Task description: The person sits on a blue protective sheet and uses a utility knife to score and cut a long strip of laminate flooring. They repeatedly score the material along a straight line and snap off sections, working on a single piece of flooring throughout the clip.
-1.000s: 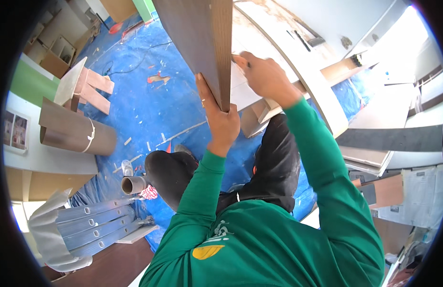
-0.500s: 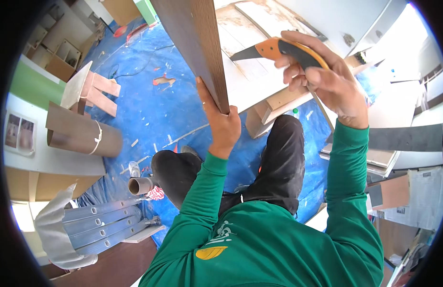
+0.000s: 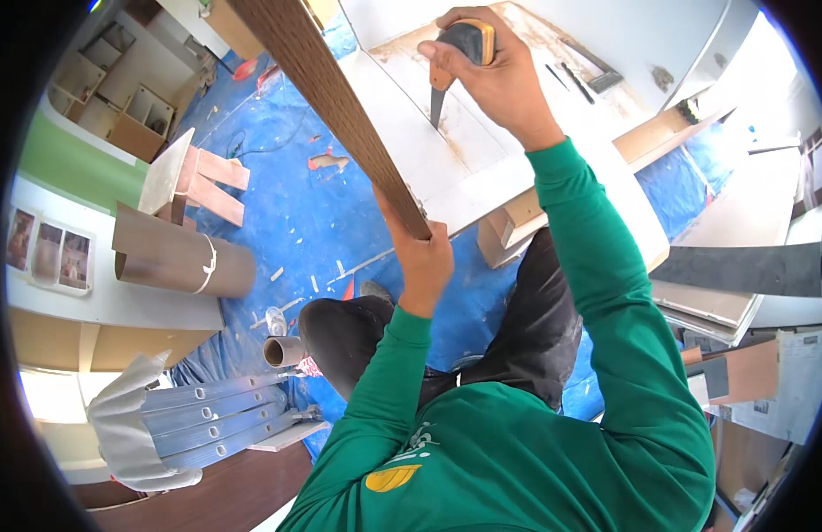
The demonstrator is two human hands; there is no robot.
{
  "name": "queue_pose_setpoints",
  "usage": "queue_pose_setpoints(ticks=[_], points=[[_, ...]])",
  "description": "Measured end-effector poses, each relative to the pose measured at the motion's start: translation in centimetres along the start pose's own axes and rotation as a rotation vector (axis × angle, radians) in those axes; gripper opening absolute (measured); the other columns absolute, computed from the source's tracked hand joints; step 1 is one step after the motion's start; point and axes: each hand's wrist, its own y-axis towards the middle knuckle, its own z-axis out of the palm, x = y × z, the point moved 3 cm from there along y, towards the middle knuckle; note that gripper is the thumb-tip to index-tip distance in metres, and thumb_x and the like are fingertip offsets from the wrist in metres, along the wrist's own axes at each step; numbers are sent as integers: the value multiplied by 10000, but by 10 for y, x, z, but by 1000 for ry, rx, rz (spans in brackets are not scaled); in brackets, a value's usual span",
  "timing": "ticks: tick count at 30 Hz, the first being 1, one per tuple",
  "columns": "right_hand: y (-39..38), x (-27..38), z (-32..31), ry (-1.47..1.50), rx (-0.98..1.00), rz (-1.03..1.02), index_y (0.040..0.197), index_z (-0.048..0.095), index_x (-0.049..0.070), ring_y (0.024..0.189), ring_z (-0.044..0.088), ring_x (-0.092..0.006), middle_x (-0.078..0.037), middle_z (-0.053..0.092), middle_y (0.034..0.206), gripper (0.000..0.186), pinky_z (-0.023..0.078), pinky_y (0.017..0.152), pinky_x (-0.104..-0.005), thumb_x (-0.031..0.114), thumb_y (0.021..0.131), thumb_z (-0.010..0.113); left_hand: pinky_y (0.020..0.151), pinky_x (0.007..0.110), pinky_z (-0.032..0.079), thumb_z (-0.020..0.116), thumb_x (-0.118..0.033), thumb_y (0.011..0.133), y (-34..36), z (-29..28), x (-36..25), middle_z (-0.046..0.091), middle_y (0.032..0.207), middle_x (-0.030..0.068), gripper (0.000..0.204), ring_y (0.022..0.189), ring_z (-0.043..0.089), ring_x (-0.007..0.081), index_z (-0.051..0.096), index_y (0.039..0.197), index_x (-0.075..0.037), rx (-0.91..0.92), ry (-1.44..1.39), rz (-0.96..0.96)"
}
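Observation:
A long brown wood-grain board [image 3: 340, 97] stands tilted in front of me, its lower end gripped by my left hand [image 3: 422, 266]. My right hand [image 3: 508, 80] is wrapped round the orange-and-black handle of a knife-like tool [image 3: 471, 40]. Its short, narrow dark blade points down over the white worktop [image 3: 420, 168], to the right of the board; whether the tip touches the worktop I cannot tell. Part of my left fingers is hidden behind the board.
Blue sheeting [image 3: 287, 204] covers the floor. To the left are a small wooden stool [image 3: 203, 182], a tied brown roll [image 3: 185, 253], a cardboard tube [image 3: 284, 351] and a folded ladder [image 3: 216, 412]. On the right lie stacked panels [image 3: 708, 310].
My right hand has moved left and away from me, turning the tool so its blade points down instead of left. The board has tilted further left at its top, still in my left hand.

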Motion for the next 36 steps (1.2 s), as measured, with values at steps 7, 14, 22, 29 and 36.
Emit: queue_pose_setpoints(ticks=[7, 14, 22, 29, 36], points=[[4, -83, 41, 67, 29, 286, 947, 740, 60, 807, 669, -98, -32, 735, 834, 421, 538, 731, -282, 453, 1007, 877, 1321, 431, 328, 553, 82, 909, -5, -6, 8, 303, 1780, 252, 1005, 1622, 391, 361, 83, 1795, 17, -3, 76, -53], [9, -107, 63, 152, -60, 443, 761, 636, 86, 577, 483, -59, 34, 557, 660, 473, 430, 529, -283, 421, 1035, 828, 1360, 450, 259, 565, 71, 903, -4, -5, 15, 227, 1829, 254, 1042, 1692, 279, 382, 49, 1806, 0, -9, 155, 7], [21, -117, 70, 187, -229, 517, 776, 641, 33, 658, 531, -100, 11, 614, 720, 349, 465, 603, -351, 242, 972, 840, 1376, 455, 222, 559, 93, 881, -9, -6, 20, 173, 1854, 245, 1070, 1718, 220, 388, 36, 1809, -8, 28, 126, -52], [34, -118, 62, 52, -127, 276, 838, 695, 38, 735, 627, -116, -8, 672, 790, 268, 525, 673, -344, 222, 984, 824, 1376, 444, 228, 550, 114, 874, -9, 0, 20, 172, 1853, 241, 1061, 1713, 233, 382, 45, 1801, 13, 27, 93, -35], [97, -21, 41, -8, -72, -92, 807, 640, 56, 642, 556, -123, -16, 591, 756, 293, 450, 573, -317, 176, 1064, 712, 1381, 458, 222, 514, 117, 856, -3, -3, 10, 177, 1846, 253, 1062, 1706, 242, 396, 40, 1801, 20, 36, 99, 45]])
